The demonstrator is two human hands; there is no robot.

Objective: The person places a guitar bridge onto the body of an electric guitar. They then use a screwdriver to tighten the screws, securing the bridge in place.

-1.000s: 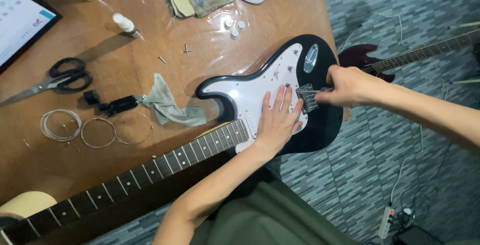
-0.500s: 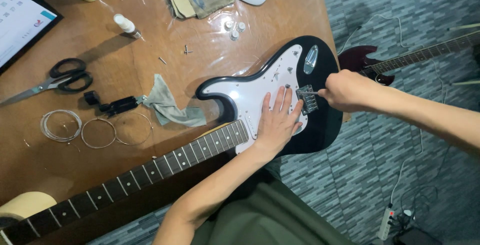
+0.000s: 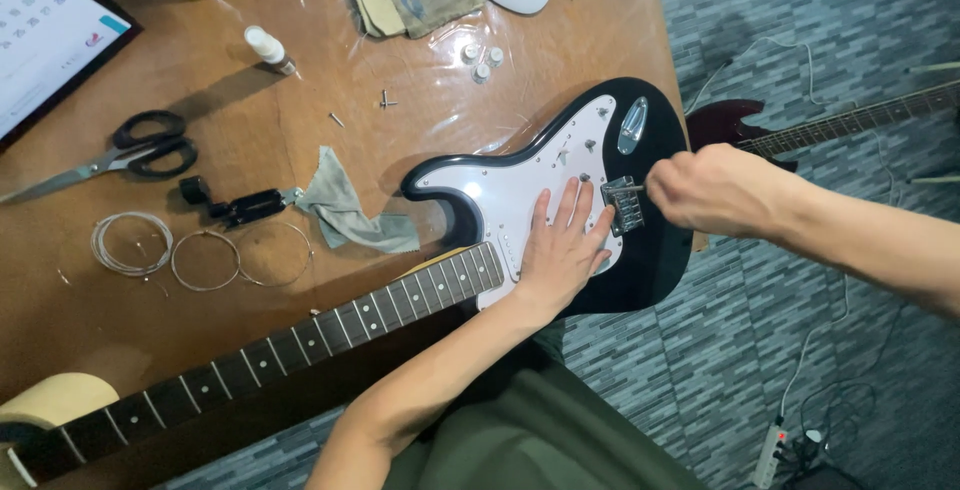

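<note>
A black electric guitar (image 3: 650,270) with a white pickguard (image 3: 490,190) lies on the brown table (image 3: 420,60), its body overhanging the right edge. My left hand (image 3: 562,250) lies flat on the pickguard, fingers spread, next to the metal bridge (image 3: 625,205). My right hand (image 3: 715,190) is closed around a thin metal tool (image 3: 632,188) whose tip touches the bridge. The guitar's dark fretted neck (image 3: 300,335) runs down to the lower left; no strings show on it.
On the table lie a grey cloth (image 3: 345,212), a black tool (image 3: 240,205), coiled strings (image 3: 130,245), scissors (image 3: 130,155), a small bottle (image 3: 268,50), loose screws (image 3: 385,102) and white knobs (image 3: 480,60). A dark red guitar (image 3: 800,130) and a power strip (image 3: 768,455) are on the floor.
My right hand has shifted slightly to the right at the bridge. My left hand stays flat on the pickguard.
</note>
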